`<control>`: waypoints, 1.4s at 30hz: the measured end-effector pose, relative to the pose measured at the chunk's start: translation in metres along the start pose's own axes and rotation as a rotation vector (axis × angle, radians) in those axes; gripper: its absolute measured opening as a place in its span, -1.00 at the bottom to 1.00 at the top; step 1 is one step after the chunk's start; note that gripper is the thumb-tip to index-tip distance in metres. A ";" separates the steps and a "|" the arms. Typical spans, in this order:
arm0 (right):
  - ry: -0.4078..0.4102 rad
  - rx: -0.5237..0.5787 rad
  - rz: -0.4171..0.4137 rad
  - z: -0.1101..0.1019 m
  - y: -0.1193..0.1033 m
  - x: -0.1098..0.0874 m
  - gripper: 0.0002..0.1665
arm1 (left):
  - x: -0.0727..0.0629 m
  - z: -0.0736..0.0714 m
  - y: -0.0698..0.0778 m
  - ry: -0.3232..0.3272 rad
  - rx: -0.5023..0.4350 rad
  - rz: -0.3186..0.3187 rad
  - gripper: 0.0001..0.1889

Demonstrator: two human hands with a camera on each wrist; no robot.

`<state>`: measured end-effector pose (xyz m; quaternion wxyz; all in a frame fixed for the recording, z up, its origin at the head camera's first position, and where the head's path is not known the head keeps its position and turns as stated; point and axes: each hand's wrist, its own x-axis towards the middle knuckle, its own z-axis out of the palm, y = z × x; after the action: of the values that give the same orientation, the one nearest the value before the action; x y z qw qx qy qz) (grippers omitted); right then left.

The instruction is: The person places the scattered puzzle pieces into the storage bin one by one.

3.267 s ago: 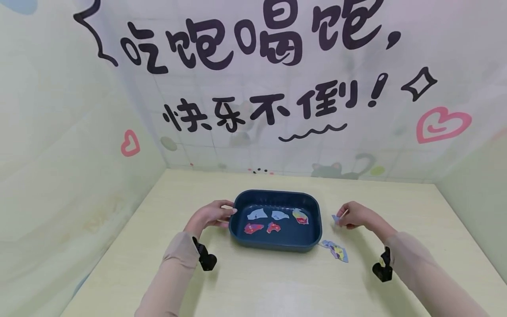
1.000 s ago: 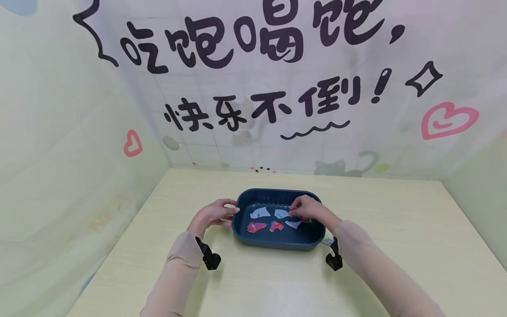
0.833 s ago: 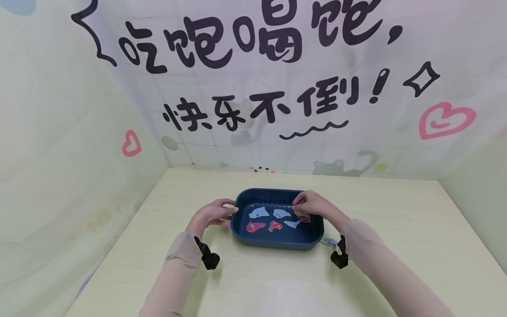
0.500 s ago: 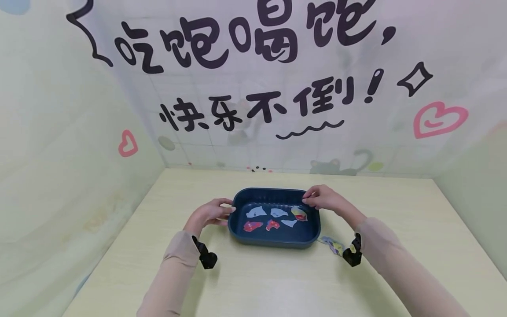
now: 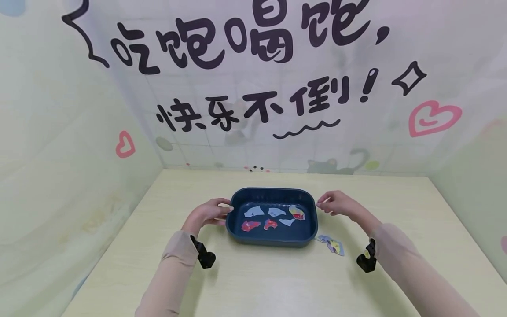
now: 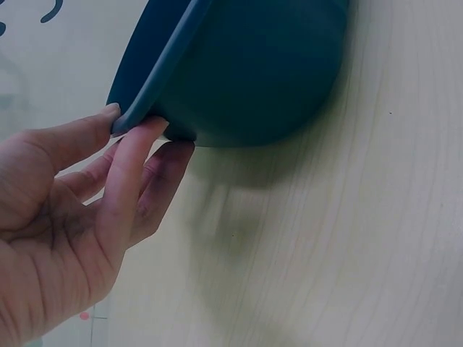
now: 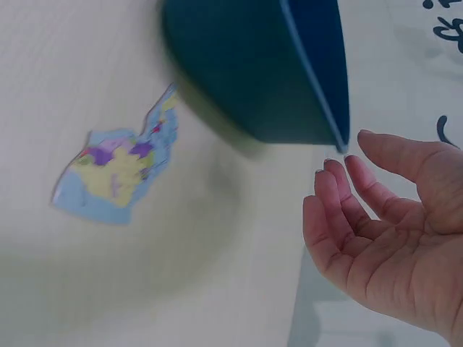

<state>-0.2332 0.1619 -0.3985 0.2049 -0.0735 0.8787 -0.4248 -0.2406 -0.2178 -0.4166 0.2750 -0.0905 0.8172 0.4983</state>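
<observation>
A dark blue rectangular tray [image 5: 273,241] with rounded corners sits on the table. My left hand [image 5: 209,212] holds its left end; in the left wrist view the thumb lies on the rim and the fingers [image 6: 130,181] bend under it. Just off the right end is my right hand [image 5: 339,204], empty, with loosely bent fingers and the thumb apart, as the right wrist view shows. Flat inside the tray are several puzzle-like pieces: pale blue ones [image 5: 254,211], red ones [image 5: 250,226] and a yellow-and-red one [image 5: 298,213].
Beside the tray's front right corner, a blue, yellow and purple map-like piece [image 5: 332,245] lies on the light wooden table [image 5: 261,281]; it appears whole in the right wrist view. Behind the table hangs a printed cloth [image 5: 245,149], with cloth sides left and right.
My right hand brought a small pale blue piece from the right into the tray, let it go, then drew back over the right rim. My left hand stayed on the tray.
</observation>
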 end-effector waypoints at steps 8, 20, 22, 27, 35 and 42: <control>-0.091 -0.023 0.075 0.012 0.030 -0.010 -0.65 | -0.003 -0.001 0.001 0.007 0.014 0.009 -0.52; -0.053 -0.249 0.072 0.039 0.040 -0.035 -0.50 | -0.002 0.000 0.001 0.017 0.012 -0.001 -0.52; -0.030 -0.256 0.081 0.042 0.039 -0.037 -0.51 | -0.002 0.000 0.001 0.014 0.014 -0.002 -0.52; -0.020 -0.263 0.078 0.043 0.039 -0.038 -0.57 | -0.002 0.001 0.002 0.012 0.002 -0.005 -0.52; -0.028 -0.261 0.101 0.044 0.039 -0.038 -0.59 | -0.001 0.000 0.000 0.006 0.010 0.010 -0.51; -0.048 -0.189 0.097 0.037 0.042 -0.039 -0.69 | -0.002 0.000 0.000 0.012 -0.002 -0.004 -0.52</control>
<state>-0.1805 0.1733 -0.4403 0.2382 -0.0599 0.9123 -0.3276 -0.2390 -0.2176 -0.4152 0.2709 -0.0954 0.8183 0.4978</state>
